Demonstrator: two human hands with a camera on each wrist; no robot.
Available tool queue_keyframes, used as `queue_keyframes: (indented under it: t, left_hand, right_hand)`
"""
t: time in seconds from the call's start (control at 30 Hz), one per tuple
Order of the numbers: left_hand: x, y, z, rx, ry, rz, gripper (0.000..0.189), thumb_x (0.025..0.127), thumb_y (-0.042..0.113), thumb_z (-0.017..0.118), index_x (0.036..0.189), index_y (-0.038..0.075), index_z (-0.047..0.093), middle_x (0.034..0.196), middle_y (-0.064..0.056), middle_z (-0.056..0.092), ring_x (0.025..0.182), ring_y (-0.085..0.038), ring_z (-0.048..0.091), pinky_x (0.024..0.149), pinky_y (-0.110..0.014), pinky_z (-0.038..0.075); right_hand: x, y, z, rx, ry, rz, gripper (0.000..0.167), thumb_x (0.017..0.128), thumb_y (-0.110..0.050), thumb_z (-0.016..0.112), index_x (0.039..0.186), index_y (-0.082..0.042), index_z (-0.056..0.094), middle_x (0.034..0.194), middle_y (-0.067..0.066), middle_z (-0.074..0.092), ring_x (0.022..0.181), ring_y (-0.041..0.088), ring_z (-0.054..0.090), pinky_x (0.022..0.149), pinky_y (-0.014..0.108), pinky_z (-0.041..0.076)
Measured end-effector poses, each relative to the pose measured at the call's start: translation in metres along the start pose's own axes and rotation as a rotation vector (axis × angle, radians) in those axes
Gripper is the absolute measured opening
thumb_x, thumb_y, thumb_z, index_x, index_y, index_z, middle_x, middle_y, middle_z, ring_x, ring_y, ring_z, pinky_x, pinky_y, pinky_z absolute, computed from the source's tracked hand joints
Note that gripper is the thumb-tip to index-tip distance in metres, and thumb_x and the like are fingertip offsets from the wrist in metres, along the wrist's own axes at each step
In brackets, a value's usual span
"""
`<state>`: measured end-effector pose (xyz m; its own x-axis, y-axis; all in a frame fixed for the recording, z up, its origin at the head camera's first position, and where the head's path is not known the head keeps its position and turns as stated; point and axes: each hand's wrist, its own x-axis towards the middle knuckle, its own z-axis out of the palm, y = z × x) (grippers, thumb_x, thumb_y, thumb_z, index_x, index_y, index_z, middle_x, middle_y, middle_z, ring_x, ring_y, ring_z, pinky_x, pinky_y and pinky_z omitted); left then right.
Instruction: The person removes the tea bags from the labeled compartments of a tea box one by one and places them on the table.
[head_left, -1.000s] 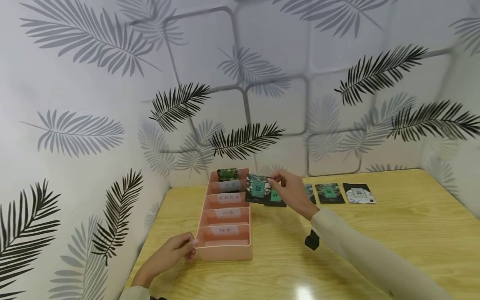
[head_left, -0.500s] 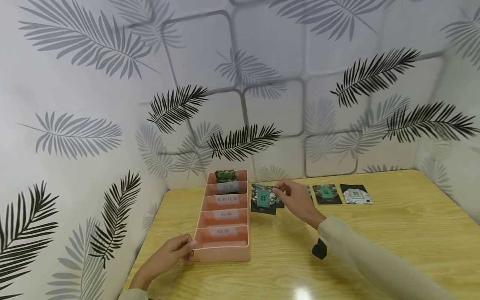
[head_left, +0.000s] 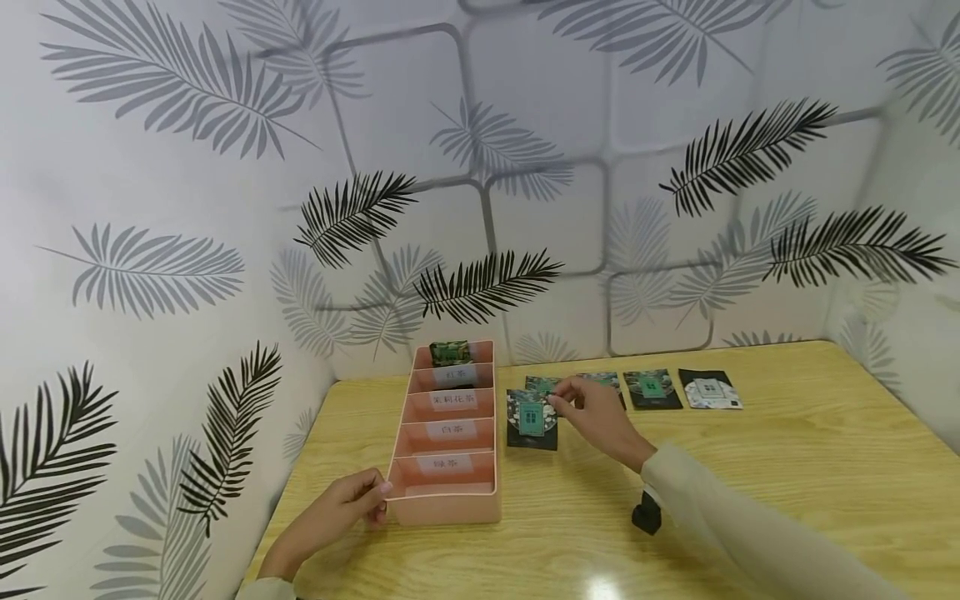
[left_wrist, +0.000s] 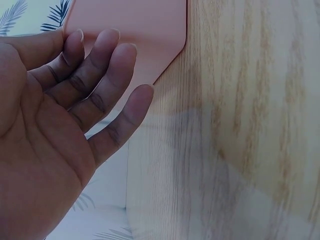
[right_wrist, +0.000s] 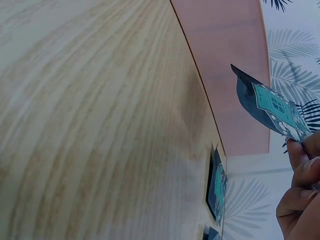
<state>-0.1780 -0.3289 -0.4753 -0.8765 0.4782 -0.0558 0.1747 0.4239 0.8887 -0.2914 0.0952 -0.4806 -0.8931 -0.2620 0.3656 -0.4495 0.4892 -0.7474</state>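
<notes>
My right hand (head_left: 603, 425) pinches a dark tea sachet (head_left: 531, 421) with a green label by its edge, just right of the pink divided box (head_left: 446, 510). The right wrist view has this sachet raised above the tabletop, its label side showing. At the box's near left corner, my left hand (head_left: 337, 510) grips the rim between thumb and forefinger; the other fingers curve loosely beside the wall, as the left wrist view shows. Labelled dividers split the box into several compartments. A green-and-black sachet (head_left: 450, 353) stands in the farthest one.
Along the back of the wooden table (head_left: 570, 533) several sachets lie in a row: a green-labelled sachet (head_left: 652, 389), a white-fronted sachet (head_left: 710, 389) at the right end, and others partly behind my right hand. A leaf-patterned wall (head_left: 525, 208) rises right behind.
My right hand has drawn the sachet away from beside the box's far compartments, toward me and slightly right, uncovering a sachet behind it. The left hand keeps its hold on the corner.
</notes>
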Motion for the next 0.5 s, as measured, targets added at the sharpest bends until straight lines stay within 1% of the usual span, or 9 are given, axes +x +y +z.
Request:
queue_keyframes:
  t: [0.13, 0.2, 0.4, 0.5]
  left_hand:
    - [0.0, 0.001, 0.0, -0.012, -0.005, -0.004, 0.033, 0.112, 0.027, 0.047, 0.1, -0.002, 0.057, 0.094, -0.026, 0.064, 0.087, -0.04, 0.066, 0.079, -0.044, 0.06]
    - [0.001, 0.001, 0.0, -0.011, -0.004, -0.004, 0.033, 0.112, 0.027, 0.047, 0.1, -0.002, 0.057, 0.094, -0.026, 0.064, 0.087, -0.04, 0.066, 0.08, -0.044, 0.06]
    - [0.0, 0.001, 0.0, -0.003, 0.001, -0.005, 0.033, 0.112, 0.027, 0.047, 0.098, -0.001, 0.056, 0.093, -0.026, 0.064, 0.087, -0.041, 0.066, 0.08, -0.045, 0.06]
    - [0.0, 0.001, 0.001, -0.014, -0.001, -0.01, 0.033, 0.112, 0.028, 0.047, 0.098, -0.001, 0.056, 0.094, -0.026, 0.064, 0.088, -0.04, 0.066, 0.081, -0.046, 0.06]
  right_hand:
    - [-0.005, 0.005, 0.002, 0.004, -0.016, 0.001, 0.01, 0.102, -0.022, 0.07, 0.105, -0.013, 0.071, 0.091, -0.002, 0.071, 0.07, 0.011, 0.061, 0.061, 0.03, 0.049]
    - [-0.007, 0.009, 0.002, -0.004, -0.024, 0.004, 0.009, 0.101, -0.022, 0.07, 0.105, -0.013, 0.071, 0.091, -0.003, 0.071, 0.071, 0.01, 0.061, 0.061, 0.029, 0.05]
    - [-0.011, 0.018, 0.003, -0.045, -0.044, 0.0, 0.005, 0.101, -0.019, 0.07, 0.101, -0.014, 0.072, 0.087, -0.006, 0.069, 0.069, 0.011, 0.055, 0.062, 0.03, 0.046]
    - [-0.013, 0.021, 0.002, -0.051, -0.058, 0.025, 0.005, 0.1, -0.018, 0.071, 0.1, -0.014, 0.072, 0.086, -0.005, 0.069, 0.068, 0.012, 0.055, 0.061, 0.03, 0.046]
